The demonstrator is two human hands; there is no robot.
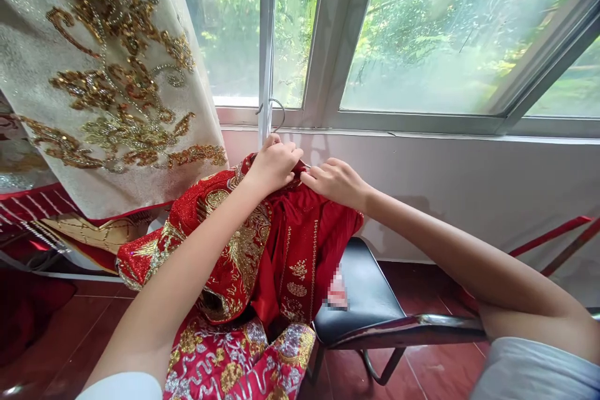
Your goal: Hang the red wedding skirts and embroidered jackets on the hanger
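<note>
A red garment with gold and silver embroidery hangs in front of me on a hanger, whose metal hook shows above the collar. My left hand is closed at the top of the garment, just below the hook. To its right, my right hand has its fingers closed on the red cloth near the neckline. The hanger's body is mostly hidden by cloth and fingers. Beneath the red garment lies a pink-red cloth with silver and gold embroidery.
A cream cloth with gold beadwork hangs at the left. Behind the garment stands a metal pole before the windows. A black chair stands at the right on red floor tiles. Red bars lean farther right.
</note>
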